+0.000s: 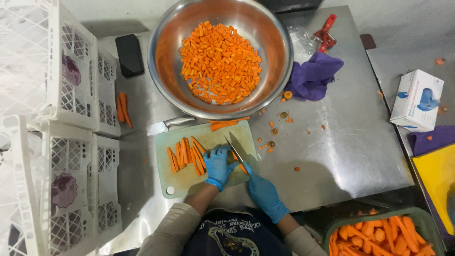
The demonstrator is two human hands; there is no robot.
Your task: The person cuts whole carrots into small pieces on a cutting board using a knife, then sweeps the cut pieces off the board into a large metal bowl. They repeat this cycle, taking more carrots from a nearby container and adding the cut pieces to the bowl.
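Note:
Both my hands wear blue gloves over a pale green cutting board (175, 182). My left hand (218, 165) presses down on carrot sticks under its fingers near the board's middle. My right hand (263, 193) grips the handle of a knife (235, 150), whose blade angles up-left beside the left fingers. Several long carrot sticks (186, 155) lie in a row left of my left hand. Beyond the board stands a big steel bowl (161, 61) holding diced carrot (219, 63).
White plastic crates (57, 99) stack at the left, with two carrots (123, 109) and a black phone (129, 55) beside them. A purple cloth (313, 76), red peeler (326, 31), glove box (417, 100), yellow board (438, 180) and a green tub of peeled carrots (384, 234) sit right.

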